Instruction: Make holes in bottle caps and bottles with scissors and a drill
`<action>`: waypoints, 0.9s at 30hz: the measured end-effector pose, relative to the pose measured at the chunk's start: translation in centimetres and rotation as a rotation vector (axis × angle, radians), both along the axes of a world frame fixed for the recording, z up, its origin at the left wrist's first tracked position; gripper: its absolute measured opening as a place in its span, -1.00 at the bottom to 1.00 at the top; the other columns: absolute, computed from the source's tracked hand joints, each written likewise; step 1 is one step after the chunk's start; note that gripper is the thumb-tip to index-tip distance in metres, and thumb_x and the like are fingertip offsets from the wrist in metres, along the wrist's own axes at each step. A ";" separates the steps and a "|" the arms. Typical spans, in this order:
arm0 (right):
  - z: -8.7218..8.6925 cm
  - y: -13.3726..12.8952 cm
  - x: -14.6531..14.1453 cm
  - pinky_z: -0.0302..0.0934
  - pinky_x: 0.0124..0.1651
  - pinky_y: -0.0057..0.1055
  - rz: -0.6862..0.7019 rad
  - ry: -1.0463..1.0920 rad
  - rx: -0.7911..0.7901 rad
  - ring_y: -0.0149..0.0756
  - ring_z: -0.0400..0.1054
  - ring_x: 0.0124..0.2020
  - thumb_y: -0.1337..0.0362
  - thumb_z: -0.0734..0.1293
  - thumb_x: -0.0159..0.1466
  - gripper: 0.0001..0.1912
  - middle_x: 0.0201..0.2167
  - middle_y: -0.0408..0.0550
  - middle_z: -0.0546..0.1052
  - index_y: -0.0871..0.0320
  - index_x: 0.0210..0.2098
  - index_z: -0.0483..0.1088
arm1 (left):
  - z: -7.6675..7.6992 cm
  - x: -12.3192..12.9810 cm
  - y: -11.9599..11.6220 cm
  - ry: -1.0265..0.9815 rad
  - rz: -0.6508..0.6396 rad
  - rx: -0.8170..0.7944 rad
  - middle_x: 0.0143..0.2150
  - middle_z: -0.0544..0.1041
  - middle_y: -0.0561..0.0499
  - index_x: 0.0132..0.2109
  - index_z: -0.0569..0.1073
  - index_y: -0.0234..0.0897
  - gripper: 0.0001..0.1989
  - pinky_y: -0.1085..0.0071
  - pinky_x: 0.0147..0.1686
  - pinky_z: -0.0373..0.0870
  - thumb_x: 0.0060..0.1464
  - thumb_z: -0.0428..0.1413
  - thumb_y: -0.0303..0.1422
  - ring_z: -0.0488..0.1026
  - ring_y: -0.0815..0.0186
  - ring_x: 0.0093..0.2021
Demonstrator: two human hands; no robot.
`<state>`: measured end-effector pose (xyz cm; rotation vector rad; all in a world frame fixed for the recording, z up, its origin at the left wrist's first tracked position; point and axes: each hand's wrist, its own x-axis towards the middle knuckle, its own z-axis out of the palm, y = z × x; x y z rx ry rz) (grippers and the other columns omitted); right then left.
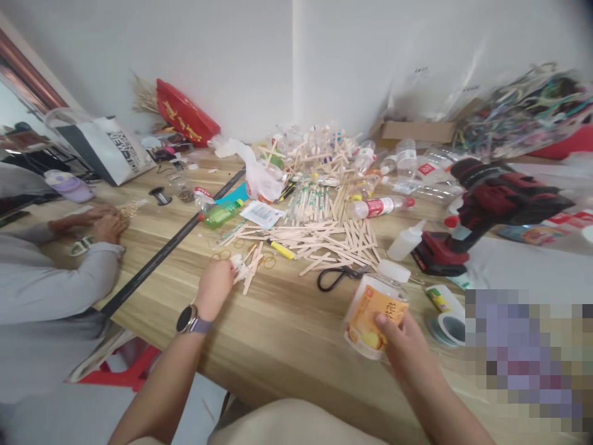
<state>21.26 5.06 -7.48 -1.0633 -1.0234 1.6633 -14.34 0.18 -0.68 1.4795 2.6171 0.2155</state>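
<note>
My right hand (402,337) is wrapped round a clear plastic bottle with an orange label (364,318) and a white cap, tilted above the table. My left hand (216,283), with a watch on its wrist, is closed at a small bunch of wooden sticks (251,269); its fingertips meet something white there, too blurred to name. Rubber bands (269,258) lie just beyond that hand. Between the hands and farther back are black-handled scissors (330,279), a yellow cutter (281,250) and a spread pile of flat wooden sticks (324,238).
A red and black power drill (504,198) stands at the right, near a white squeeze bottle (406,241). Plastic bottles (382,206) crowd the back. A black strip (162,254) crosses the table. At the left, another person's hands (109,224) hold something beige.
</note>
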 end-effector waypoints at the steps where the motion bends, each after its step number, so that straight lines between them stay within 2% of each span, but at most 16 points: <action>1: 0.0 0.1 0.1 0.43 -0.12 -0.05 0.003 0.003 -0.010 0.10 0.51 -0.12 -0.01 0.55 -0.04 -0.34 -0.11 0.11 0.60 0.11 -0.02 0.39 | -0.3 0.0 -0.1 -0.022 0.007 -0.007 -0.37 0.58 -0.19 -0.38 0.47 -0.28 -0.85 0.33 -0.29 0.28 0.11 0.04 -0.46 0.53 0.09 -0.27; 3: 0.0 0.1 0.2 0.44 -0.16 -0.05 0.009 0.007 -0.031 0.12 0.52 -0.14 -0.02 0.55 -0.04 -0.31 -0.13 0.11 0.61 0.11 0.01 0.39 | -0.7 0.0 -0.2 -0.073 0.017 0.001 -0.36 0.58 -0.15 -0.31 0.46 -0.27 -0.92 0.34 -0.29 0.27 0.07 0.07 -0.48 0.53 0.09 -0.26; 6: 0.2 0.0 0.2 0.45 -0.19 -0.06 0.020 0.007 -0.061 0.12 0.52 -0.17 -0.02 0.55 -0.03 -0.29 -0.13 0.12 0.61 0.11 0.05 0.38 | -0.5 -0.3 -0.5 -0.182 0.017 0.043 -0.38 0.56 -0.07 -0.27 0.42 -0.24 -0.88 0.33 -0.28 0.28 0.02 0.06 -0.50 0.52 0.12 -0.28; 9: 0.8 -0.4 0.0 0.45 -0.20 -0.08 -0.007 0.018 -0.097 0.12 0.52 -0.15 -0.02 0.53 0.00 -0.34 -0.11 0.14 0.61 0.11 0.03 0.40 | 0.8 -0.5 -0.5 -0.344 0.005 0.119 -0.36 0.55 -0.01 -0.28 0.37 -0.22 -0.91 0.36 -0.27 0.34 0.02 0.04 -0.46 0.51 0.20 -0.28; 11: 1.3 -0.7 -0.2 0.44 -0.17 -0.08 -0.044 0.051 -0.123 0.11 0.52 -0.12 -0.02 0.51 0.04 -0.41 -0.08 0.13 0.60 0.10 -0.02 0.41 | 1.9 0.3 -0.3 -0.478 -0.024 0.164 -0.34 0.54 0.01 -0.27 0.36 -0.23 -0.92 0.38 -0.31 0.38 0.03 0.05 -0.37 0.51 0.25 -0.29; 14: 1.9 -1.0 -0.8 0.43 -0.12 -0.04 -0.060 0.099 -0.152 0.12 0.50 -0.07 -0.07 0.50 0.05 -0.45 -0.04 0.14 0.58 0.08 -0.08 0.43 | 2.6 4.3 0.3 -0.702 -0.099 0.194 -0.38 0.50 0.06 -0.25 0.36 -0.24 -0.82 0.41 -0.40 0.40 0.03 0.08 -0.24 0.48 0.30 -0.37; 16: 2.1 -1.0 -1.1 0.42 -0.09 0.00 -0.050 0.108 -0.164 0.15 0.48 -0.04 -0.11 0.51 0.02 -0.42 -0.03 0.16 0.58 0.09 -0.09 0.44 | 2.2 8.4 0.7 -1.051 -0.122 0.268 -0.38 0.48 0.07 -0.25 0.38 -0.26 -0.79 0.42 -0.40 0.38 -0.03 0.15 -0.26 0.44 0.35 -0.40; 19: 2.3 -0.9 -1.3 0.42 -0.09 0.03 -0.015 0.115 -0.181 0.16 0.50 -0.08 -0.14 0.52 -0.01 -0.38 -0.09 0.17 0.60 0.13 -0.11 0.46 | 0.9 14.2 1.2 -1.352 -0.177 0.186 -0.39 0.48 0.09 -0.01 0.40 -0.28 -0.60 0.41 -0.37 0.39 -0.04 0.17 -0.35 0.42 0.38 -0.43; 22: 2.7 -1.0 -1.5 0.43 -0.11 0.00 0.007 0.138 -0.175 0.12 0.53 -0.15 -0.16 0.51 0.01 -0.36 -0.15 0.15 0.62 0.15 -0.09 0.46 | 0.0 17.4 1.6 -1.380 -0.254 0.143 -0.31 0.52 0.02 0.02 0.46 -0.31 -0.62 0.37 -0.29 0.42 0.00 0.15 -0.38 0.44 0.33 -0.34; 27: 3.3 -1.0 -1.6 0.43 -0.09 -0.06 0.002 0.162 -0.154 0.07 0.52 -0.12 -0.14 0.49 0.05 -0.39 -0.16 0.09 0.62 0.13 -0.06 0.43 | -0.1 17.9 1.6 -1.271 -0.332 0.134 -0.25 0.55 -0.05 0.06 0.50 -0.33 -0.61 0.32 -0.22 0.44 0.07 0.13 -0.36 0.47 0.25 -0.26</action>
